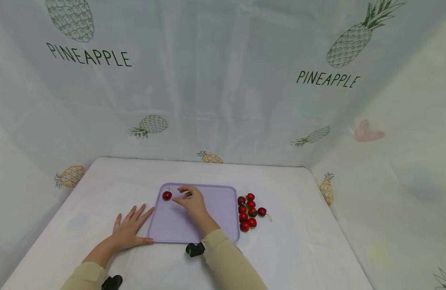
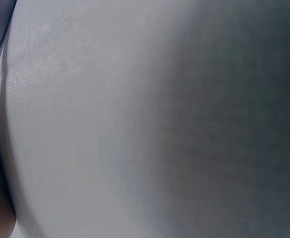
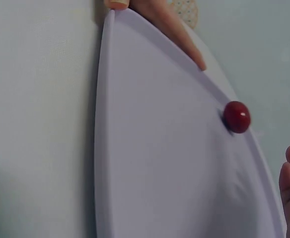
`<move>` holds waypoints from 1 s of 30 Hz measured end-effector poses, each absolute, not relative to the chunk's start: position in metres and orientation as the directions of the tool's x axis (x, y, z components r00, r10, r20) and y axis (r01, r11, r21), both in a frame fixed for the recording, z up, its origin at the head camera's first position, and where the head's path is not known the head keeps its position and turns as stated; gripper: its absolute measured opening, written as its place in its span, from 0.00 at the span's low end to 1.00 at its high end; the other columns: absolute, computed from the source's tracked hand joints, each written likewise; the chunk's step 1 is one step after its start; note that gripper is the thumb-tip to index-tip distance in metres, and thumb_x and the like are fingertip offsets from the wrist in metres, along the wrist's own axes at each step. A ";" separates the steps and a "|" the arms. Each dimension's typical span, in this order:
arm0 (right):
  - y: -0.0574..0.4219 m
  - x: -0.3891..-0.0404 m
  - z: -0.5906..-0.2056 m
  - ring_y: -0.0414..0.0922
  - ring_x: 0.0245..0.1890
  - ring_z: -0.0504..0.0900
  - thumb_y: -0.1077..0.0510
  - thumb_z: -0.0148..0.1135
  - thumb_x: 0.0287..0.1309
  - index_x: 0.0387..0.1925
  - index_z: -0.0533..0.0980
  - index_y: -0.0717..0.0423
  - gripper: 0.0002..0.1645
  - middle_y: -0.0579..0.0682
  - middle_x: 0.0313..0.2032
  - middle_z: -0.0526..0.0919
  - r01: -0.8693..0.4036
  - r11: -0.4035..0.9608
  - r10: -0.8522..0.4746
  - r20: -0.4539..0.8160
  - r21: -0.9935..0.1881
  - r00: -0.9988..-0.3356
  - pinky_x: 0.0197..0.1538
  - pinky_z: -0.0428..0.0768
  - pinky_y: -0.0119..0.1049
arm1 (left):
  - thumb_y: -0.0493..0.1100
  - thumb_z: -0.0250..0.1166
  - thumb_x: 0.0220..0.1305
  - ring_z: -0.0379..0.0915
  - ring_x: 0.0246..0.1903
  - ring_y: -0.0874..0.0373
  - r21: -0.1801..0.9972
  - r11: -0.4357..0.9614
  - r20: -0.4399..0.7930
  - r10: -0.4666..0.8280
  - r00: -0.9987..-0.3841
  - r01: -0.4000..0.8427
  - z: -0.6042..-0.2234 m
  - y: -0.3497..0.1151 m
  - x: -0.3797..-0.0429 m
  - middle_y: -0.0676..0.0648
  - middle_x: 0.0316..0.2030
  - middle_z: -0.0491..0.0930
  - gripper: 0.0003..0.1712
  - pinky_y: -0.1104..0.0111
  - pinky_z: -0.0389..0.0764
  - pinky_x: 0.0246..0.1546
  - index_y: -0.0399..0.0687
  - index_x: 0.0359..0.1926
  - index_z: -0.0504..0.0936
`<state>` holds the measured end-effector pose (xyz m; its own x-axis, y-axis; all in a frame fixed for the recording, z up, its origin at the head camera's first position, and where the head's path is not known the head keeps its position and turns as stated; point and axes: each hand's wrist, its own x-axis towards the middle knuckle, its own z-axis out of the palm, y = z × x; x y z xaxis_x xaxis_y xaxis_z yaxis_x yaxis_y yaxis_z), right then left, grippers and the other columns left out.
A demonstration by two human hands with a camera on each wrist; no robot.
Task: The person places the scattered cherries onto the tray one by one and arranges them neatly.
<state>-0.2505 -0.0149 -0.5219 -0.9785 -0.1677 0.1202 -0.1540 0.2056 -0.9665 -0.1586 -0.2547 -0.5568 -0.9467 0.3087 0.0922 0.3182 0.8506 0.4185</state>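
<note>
Both hands are gripping nothing: the left hand [image 1: 126, 234] touching the left edge of the tray [image 1: 172, 227], the right hand [image 1: 194, 202] hovering beside the far-left-corner cherry [image 1: 167, 195], which a stray brush could roll.

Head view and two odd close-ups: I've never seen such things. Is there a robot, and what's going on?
No robot here, just a person working bare-handed. The wide picture comes from a camera worn on the head, the other two from cameras on the wrists, likely the black units there. On the white table lies a purple tray with one cherry near its far left corner. More cherries lie just right of the tray. The left hand spreads its fingers and touches the tray's left edge. The right hand is over the tray beside the lone cherry, thumb and fingertips apart, apparently holding nothing. The left-wrist picture shows mostly a blurred pale surface.
</note>
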 end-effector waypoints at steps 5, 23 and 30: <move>0.005 -0.241 -0.512 0.42 0.32 0.79 0.61 0.78 0.45 0.44 0.82 0.59 0.22 0.48 0.38 0.84 -0.208 0.197 -0.148 0.181 -0.958 -0.972 0.34 0.76 0.30 | 0.73 0.70 0.43 0.40 0.69 0.27 0.399 0.871 0.042 0.294 -0.955 0.286 -0.552 -0.254 -0.158 0.33 0.72 0.52 0.60 0.27 0.33 0.58 0.55 0.73 0.58; 0.110 -0.165 -0.480 0.60 0.38 0.78 0.68 0.73 0.48 0.43 0.81 0.63 0.18 0.63 0.42 0.82 -0.138 0.215 -0.043 0.132 -0.967 -0.990 0.34 0.76 0.29 | 0.77 0.65 0.44 0.37 0.70 0.30 0.432 0.846 0.075 0.312 -0.947 0.313 -0.575 -0.257 -0.164 0.36 0.73 0.50 0.61 0.28 0.28 0.58 0.72 0.76 0.48; 0.137 -0.155 -0.486 0.57 0.37 0.78 0.69 0.74 0.47 0.44 0.81 0.62 0.19 0.66 0.43 0.81 -0.080 0.181 0.043 0.089 -0.980 -0.995 0.36 0.77 0.29 | 0.76 0.66 0.43 0.38 0.69 0.28 0.417 0.859 0.058 0.302 -0.951 0.298 -0.565 -0.256 -0.160 0.34 0.72 0.51 0.61 0.27 0.30 0.58 0.66 0.76 0.52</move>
<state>-0.1549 0.1372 -0.4860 -0.9951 0.0432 0.0888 -0.0796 0.1810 -0.9803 -0.1603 -0.2561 -0.5650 -0.9515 0.3022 0.0581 0.2982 0.8588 0.4166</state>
